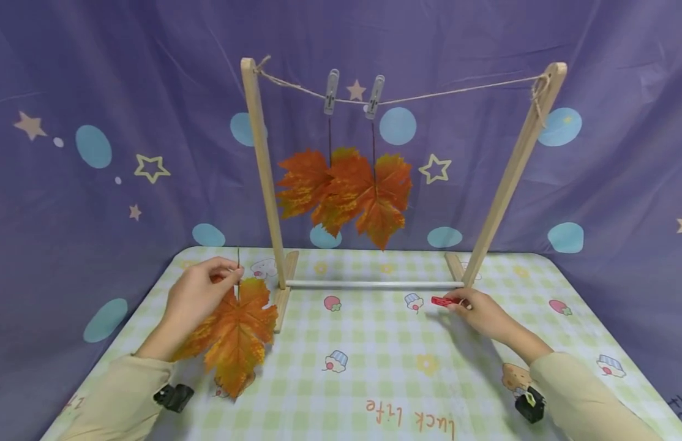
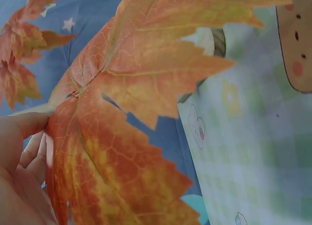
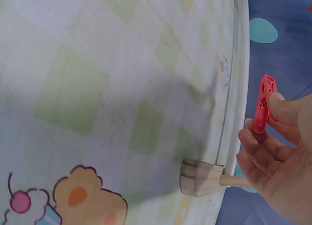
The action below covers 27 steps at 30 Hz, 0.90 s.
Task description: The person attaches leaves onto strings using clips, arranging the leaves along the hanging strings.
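My left hand (image 1: 192, 300) pinches the thin stem of an orange maple leaf (image 1: 239, 337), which hangs below the fingers at the left of the table. In the left wrist view this leaf (image 2: 131, 88) covers much of the picture and hides some of the fingertips. On the right, my right hand (image 1: 487, 315) grips a small red clothespin (image 1: 442, 301) between thumb and fingers, close to the foot of the right post. The right wrist view shows the red clothespin (image 3: 263, 105) held lengthwise, with the other fingers partly curled beneath it.
A twine line (image 1: 457, 91) runs between two wooden posts (image 1: 266, 177). Two grey clothespins (image 1: 331, 92) hold two more maple leaves (image 1: 382, 196) on it, overlapping each other. A white rod (image 1: 374, 284) joins the posts low down. The table wears a green checked cloth (image 1: 385, 343).
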Each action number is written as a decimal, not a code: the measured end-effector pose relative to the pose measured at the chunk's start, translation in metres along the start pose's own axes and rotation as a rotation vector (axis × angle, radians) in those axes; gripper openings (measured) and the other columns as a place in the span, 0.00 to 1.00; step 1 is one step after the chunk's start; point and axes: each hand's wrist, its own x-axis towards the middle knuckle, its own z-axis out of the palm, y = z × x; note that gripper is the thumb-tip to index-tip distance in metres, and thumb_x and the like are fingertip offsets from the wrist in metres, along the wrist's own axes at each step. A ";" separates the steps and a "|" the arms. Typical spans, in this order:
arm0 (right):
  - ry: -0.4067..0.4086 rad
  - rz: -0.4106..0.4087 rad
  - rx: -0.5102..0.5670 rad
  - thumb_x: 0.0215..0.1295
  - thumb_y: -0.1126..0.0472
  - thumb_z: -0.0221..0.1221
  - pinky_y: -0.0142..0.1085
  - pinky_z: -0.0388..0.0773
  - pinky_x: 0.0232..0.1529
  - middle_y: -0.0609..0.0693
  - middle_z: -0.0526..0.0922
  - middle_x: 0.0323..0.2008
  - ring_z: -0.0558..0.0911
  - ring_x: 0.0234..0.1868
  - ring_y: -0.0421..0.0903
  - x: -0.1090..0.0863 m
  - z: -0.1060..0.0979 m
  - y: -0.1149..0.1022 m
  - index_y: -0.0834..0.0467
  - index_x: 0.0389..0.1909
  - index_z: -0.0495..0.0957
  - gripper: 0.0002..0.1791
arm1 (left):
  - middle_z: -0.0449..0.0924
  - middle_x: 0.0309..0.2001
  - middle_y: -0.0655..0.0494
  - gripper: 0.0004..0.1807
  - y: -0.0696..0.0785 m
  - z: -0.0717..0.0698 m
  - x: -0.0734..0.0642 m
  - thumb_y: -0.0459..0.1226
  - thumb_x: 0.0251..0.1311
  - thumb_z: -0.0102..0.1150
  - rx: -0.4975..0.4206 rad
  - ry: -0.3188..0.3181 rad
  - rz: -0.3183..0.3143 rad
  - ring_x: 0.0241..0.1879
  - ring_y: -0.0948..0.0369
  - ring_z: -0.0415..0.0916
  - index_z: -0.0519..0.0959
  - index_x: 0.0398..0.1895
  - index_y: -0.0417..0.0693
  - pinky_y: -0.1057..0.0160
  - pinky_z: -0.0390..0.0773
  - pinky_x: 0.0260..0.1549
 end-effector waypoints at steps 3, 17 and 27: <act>0.016 0.000 -0.005 0.70 0.64 0.60 0.40 0.76 0.35 0.57 0.83 0.46 0.79 0.40 0.48 -0.003 -0.002 0.000 0.65 0.51 0.81 0.12 | 0.85 0.37 0.55 0.18 0.006 0.002 -0.002 0.52 0.69 0.58 0.001 -0.003 0.015 0.36 0.54 0.80 0.83 0.49 0.50 0.60 0.73 0.25; 0.066 0.098 0.034 0.68 0.61 0.63 0.38 0.79 0.33 0.61 0.81 0.48 0.81 0.41 0.53 -0.014 -0.004 -0.002 0.68 0.55 0.78 0.19 | 0.85 0.35 0.60 0.15 0.025 0.013 -0.006 0.51 0.68 0.59 -0.028 -0.004 0.089 0.38 0.55 0.81 0.84 0.47 0.54 0.57 0.77 0.32; 0.101 0.068 0.036 0.64 0.63 0.67 0.34 0.79 0.29 0.59 0.81 0.46 0.81 0.38 0.50 -0.017 -0.005 -0.001 0.66 0.51 0.81 0.16 | 0.84 0.32 0.64 0.10 0.047 0.021 -0.008 0.46 0.66 0.64 -0.024 0.000 0.189 0.33 0.60 0.80 0.84 0.44 0.54 0.57 0.76 0.31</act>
